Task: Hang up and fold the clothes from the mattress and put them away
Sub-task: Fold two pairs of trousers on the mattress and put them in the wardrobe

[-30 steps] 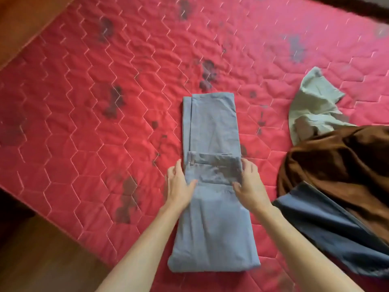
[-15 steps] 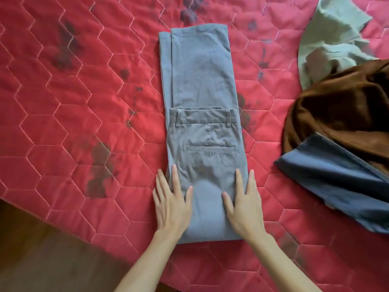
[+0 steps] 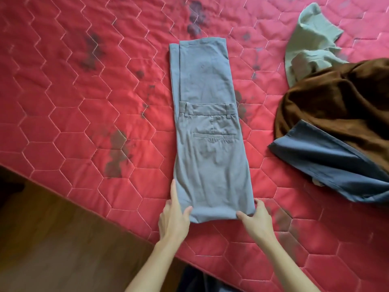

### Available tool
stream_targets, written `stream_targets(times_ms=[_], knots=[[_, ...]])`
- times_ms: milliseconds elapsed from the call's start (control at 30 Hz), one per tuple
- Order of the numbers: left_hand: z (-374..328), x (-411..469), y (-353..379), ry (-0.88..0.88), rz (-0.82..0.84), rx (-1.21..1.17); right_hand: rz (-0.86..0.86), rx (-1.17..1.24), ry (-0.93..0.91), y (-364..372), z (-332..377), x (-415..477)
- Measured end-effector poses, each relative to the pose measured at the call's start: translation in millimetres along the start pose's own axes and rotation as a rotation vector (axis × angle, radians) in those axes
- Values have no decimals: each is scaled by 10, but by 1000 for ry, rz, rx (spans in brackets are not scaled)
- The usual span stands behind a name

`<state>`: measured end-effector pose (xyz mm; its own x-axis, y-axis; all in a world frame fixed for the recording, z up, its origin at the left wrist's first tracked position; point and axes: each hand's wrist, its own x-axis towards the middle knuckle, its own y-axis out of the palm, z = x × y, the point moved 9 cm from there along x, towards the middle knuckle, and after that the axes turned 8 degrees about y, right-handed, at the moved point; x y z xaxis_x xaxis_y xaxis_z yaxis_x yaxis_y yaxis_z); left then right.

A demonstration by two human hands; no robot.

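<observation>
At the near edge of the mattress (image 3: 63,133), left grip (image 3: 174,218) and right grip (image 3: 256,220) each pinched a near corner of the grey trousers (image 3: 208,154), their length running straight away.

A brown wooden floor (image 3: 52,239) fills the corner at 7 to 8 o'clock. Its grain is faintly streaked, and its upper boundary runs on a slant from 9 o'clock down toward 6 o'clock. At 9 o'clock, against the left edge, a dark shadowed patch (image 3: 9,186) sits on the floor; what it is cannot be told. At 6 o'clock a dark shape (image 3: 193,279) meets the bottom edge, too dim to identify.
</observation>
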<state>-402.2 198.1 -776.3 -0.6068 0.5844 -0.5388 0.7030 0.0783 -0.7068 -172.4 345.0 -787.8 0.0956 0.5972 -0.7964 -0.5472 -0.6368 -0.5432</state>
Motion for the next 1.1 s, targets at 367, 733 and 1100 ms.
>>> stream_targets(times_ms=[367, 733, 1100], knots=[[-17, -742, -884, 76, -67, -405, 185, 298, -238, -508, 490, -995], [-559, -1258, -1797, 103, -252, -699, 255, 619, -193, -1079, 803, -1747], [-1576, 716, -2711, 169, -550, -928, 230, 892, -424, -1422, 2873, -744]])
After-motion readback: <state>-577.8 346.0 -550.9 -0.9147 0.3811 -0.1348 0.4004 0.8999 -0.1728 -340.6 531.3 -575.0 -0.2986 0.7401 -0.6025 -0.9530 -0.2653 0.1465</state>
